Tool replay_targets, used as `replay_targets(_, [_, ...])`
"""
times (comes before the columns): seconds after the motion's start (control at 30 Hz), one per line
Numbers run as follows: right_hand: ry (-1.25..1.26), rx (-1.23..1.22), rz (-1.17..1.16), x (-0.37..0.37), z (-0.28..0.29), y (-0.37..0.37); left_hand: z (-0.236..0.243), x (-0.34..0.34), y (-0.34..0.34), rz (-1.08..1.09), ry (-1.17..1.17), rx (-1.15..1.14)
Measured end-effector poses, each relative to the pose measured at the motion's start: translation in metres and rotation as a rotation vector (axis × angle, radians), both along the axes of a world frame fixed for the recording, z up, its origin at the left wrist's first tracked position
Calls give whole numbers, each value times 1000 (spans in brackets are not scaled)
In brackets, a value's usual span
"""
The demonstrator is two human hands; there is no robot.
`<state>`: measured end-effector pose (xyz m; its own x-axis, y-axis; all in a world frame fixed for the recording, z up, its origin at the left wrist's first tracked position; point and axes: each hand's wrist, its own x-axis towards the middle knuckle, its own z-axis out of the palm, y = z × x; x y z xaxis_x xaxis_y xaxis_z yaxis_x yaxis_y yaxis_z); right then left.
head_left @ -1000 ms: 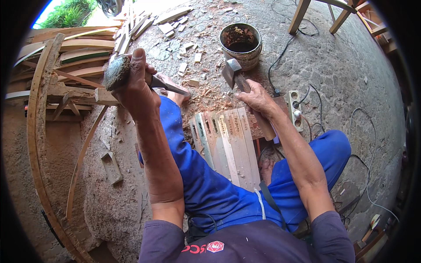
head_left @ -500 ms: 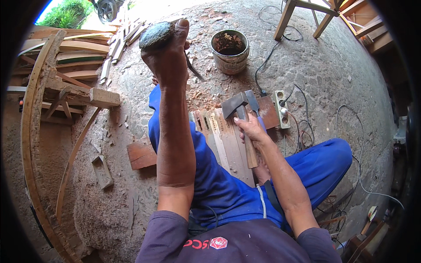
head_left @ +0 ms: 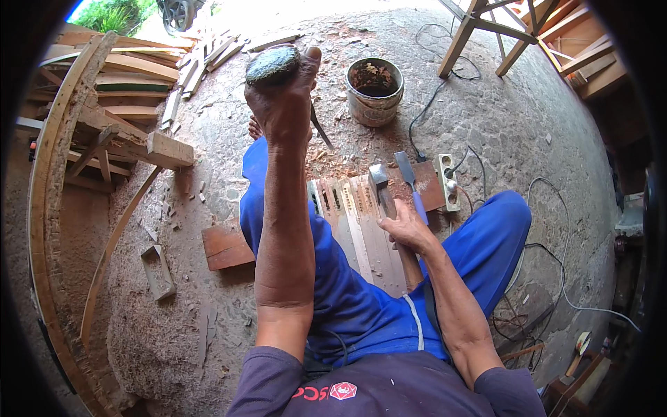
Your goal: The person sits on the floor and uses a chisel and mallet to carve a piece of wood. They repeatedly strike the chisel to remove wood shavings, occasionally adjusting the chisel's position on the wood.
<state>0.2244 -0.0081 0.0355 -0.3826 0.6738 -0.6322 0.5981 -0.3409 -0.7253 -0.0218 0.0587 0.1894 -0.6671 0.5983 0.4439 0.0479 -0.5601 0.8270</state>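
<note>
My left hand (head_left: 283,115) is raised close to the view, wrapped round a tool with a dark, rough, rounded end (head_left: 272,66). A thin dark blade (head_left: 321,128) sticks out behind the fingers, apparently part of that tool. My right hand (head_left: 410,228) grips the wooden handle of a hatchet (head_left: 379,179), whose shiny squarish poll faces up. Beneath the hatchet lie pale wooden boards (head_left: 358,236) with several slots at the far end, between my legs. A wide chisel with a blue handle (head_left: 419,203) rests beyond my right hand on a reddish-brown board (head_left: 432,186).
A bucket (head_left: 374,94) stands ahead among wood chips. Right of the chisel lies a white power strip (head_left: 449,184) with cables. Stacked timber and a curved wooden frame (head_left: 45,194) line the left side. A wooden trestle (head_left: 467,35) stands far right.
The hatchet has turned in my right hand, so its broad side no longer shows and its poll faces up. My left hand and its tool sit slightly farther right in view.
</note>
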Motion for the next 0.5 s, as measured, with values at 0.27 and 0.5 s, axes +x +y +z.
replay_targets(0.27, [272, -247, -7, 4, -14, 7, -42, 7, -15, -17, 42, -269])
replay_targets(0.5, [474, -349, -106, 20, -22, 19, -90, 33, -45, -64, 170, -315])
